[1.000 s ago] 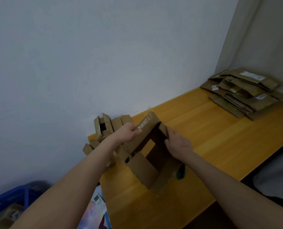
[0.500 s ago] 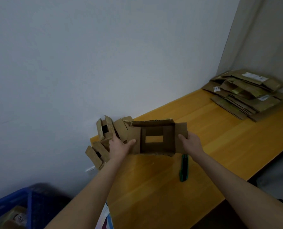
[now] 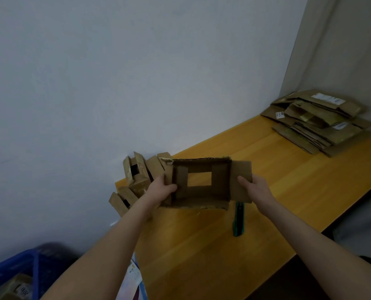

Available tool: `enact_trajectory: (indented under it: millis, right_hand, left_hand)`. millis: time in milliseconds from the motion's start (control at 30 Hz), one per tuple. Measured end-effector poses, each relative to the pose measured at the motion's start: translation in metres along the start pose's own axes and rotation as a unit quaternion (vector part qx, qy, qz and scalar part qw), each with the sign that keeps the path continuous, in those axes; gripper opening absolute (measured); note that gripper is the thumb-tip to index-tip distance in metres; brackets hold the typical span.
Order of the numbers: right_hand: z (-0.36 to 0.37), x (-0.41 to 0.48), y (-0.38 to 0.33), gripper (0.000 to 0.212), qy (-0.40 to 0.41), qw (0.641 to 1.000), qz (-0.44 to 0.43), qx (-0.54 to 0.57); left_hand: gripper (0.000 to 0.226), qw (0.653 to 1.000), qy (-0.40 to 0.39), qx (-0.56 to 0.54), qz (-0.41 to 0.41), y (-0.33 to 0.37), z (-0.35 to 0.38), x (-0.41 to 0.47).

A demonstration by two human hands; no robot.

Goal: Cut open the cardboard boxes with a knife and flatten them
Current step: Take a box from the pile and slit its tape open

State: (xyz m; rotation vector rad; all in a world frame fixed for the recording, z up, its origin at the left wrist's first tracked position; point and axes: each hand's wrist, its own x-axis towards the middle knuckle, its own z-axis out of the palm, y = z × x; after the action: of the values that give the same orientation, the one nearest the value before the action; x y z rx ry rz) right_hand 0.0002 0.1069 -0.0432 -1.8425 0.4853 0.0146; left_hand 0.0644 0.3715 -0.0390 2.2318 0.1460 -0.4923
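In the last second I have lifted the cardboard box point(image 3: 202, 192) from where it leaned on the tabletop point(image 3: 288, 191) and turned it square to me. Now it hangs in the air just beyond the green utility knife point(image 3: 238, 219), and I look straight through it: both ends are open. My left hand point(image 3: 162, 189) grips its left edge, thumb hooked inside; my right hand point(image 3: 256, 189) pinches the right flap. The cutting seems done, so I judge that next comes pushing the walls flat. The knife lies alone on the tabletop. Left of the knife, by the wall, the small boxes point(image 3: 137, 178) wait; far right of it lies the flattened stack point(image 3: 318, 122).
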Motion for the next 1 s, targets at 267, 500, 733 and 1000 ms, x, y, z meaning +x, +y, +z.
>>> enact_trajectory:
  millis: [267,500,733,1000]
  right_hand:
    - [-0.02,0.007,0.031,0.052,-0.088,0.955,0.136,0.25]
    - [-0.024,0.009,0.041,0.079,-0.17,0.925,0.204,0.272]
    - [-0.017,0.006,0.044,0.063,-0.177,0.923,0.217,0.265]
    - [-0.003,0.001,0.033,0.054,-0.163,0.957,0.129,0.204]
  left_hand:
    - [0.017,0.917,-0.079,-0.384,-0.077,-0.009,-0.03,-0.023]
    - [0.046,0.914,-0.189,-0.357,-0.037,-0.014,-0.035,-0.024]
    - [0.087,0.92,-0.248,-0.303,-0.007,-0.001,-0.038,-0.023]
    - [0.06,0.947,-0.077,-0.312,-0.023,0.01,-0.008,-0.03]
